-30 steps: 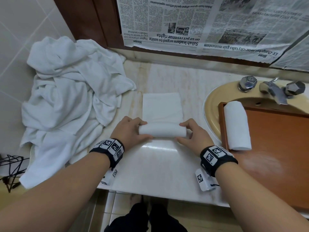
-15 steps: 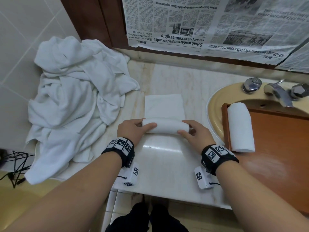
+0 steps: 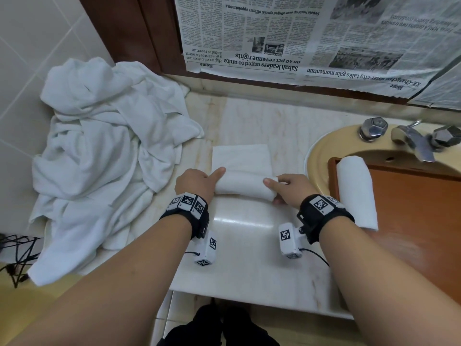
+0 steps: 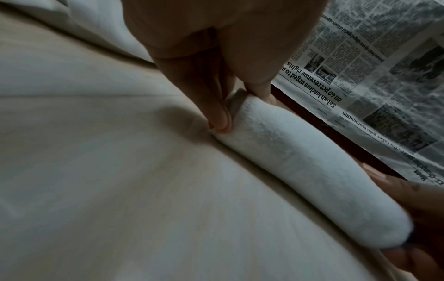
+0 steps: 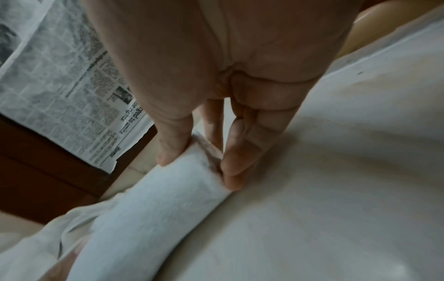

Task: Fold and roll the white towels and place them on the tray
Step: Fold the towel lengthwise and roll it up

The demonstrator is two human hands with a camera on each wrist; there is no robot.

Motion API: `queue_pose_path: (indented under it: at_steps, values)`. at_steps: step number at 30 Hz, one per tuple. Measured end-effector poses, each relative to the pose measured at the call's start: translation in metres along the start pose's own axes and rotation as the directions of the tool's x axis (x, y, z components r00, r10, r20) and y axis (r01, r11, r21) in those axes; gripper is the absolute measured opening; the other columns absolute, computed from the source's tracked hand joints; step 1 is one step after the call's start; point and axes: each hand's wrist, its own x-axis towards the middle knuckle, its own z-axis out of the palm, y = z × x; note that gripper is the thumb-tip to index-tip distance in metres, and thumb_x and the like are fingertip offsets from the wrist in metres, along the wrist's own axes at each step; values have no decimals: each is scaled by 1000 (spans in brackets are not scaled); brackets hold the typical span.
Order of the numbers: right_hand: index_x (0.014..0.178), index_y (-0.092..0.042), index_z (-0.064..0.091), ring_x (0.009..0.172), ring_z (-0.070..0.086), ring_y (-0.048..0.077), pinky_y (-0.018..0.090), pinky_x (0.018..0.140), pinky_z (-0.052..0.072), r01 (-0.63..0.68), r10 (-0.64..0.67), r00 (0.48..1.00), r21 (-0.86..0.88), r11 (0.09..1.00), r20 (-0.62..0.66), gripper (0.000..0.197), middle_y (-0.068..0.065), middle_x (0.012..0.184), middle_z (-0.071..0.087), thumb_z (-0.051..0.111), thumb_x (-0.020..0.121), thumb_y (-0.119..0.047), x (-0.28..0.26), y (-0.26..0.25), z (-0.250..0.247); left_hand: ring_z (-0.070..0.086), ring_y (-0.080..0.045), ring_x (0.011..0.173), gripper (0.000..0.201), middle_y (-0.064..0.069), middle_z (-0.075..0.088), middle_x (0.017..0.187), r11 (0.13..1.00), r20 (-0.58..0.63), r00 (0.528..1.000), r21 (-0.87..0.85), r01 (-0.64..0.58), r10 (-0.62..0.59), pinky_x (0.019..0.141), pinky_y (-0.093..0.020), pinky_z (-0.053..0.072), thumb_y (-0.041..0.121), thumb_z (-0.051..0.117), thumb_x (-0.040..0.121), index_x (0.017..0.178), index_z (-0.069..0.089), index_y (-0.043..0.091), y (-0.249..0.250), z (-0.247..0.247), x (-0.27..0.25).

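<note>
Towel [image 3: 243,184] lies half rolled on the counter [image 3: 249,258], just left of the sink [image 3: 321,151], its flat end reaching toward the newspaper [image 3: 311,41]. Left hand [image 3: 194,184] pinches the roll's left end, thumb on top. Right hand [image 3: 290,187] pinches the right end the same way. A rolled towel [image 3: 355,191] lies on the tray [image 3: 419,221] over the sink. A towel heap [image 3: 107,156] sits well left of the sink.

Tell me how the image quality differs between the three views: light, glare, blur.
Head view: evenly lit, sharp, with a bright glare patch on the countertop near the half-rolled towel, and wide-angle bending at the edges. Left wrist view: dim and soft, newspaper readable. Right wrist view: dim, grainy, the towel blurred.
</note>
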Motion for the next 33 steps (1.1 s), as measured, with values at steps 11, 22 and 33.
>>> queue_pose_path:
  at_steps: [11,22,33]
  values:
    - [99,-33,65,79,66,17,28,65,47,88,-90,962,-19,996,-258,17,-4,83,66,69,91,-48,-7,-12,14,70,-21,75,36,6,66,76,983,-114,987,-129,-127,112,75,-37,60,61,73,82,88,70,26,10,-3,6]
    - [146,-39,52,98,61,8,19,93,41,197,-213,969,-128,972,-128,68,-4,108,59,81,84,-41,-24,21,22,62,-23,113,86,-1,66,120,929,32,930,50,-367,366,100,-34,49,69,69,82,153,46,26,-21,-1,-27]
    - [146,-37,53,98,61,8,26,97,46,199,-203,979,-175,964,-1,64,-6,107,64,78,87,-42,-47,35,16,58,-14,98,66,6,62,102,887,142,877,-8,-462,459,90,-27,44,57,70,89,147,53,31,-64,-5,-37]
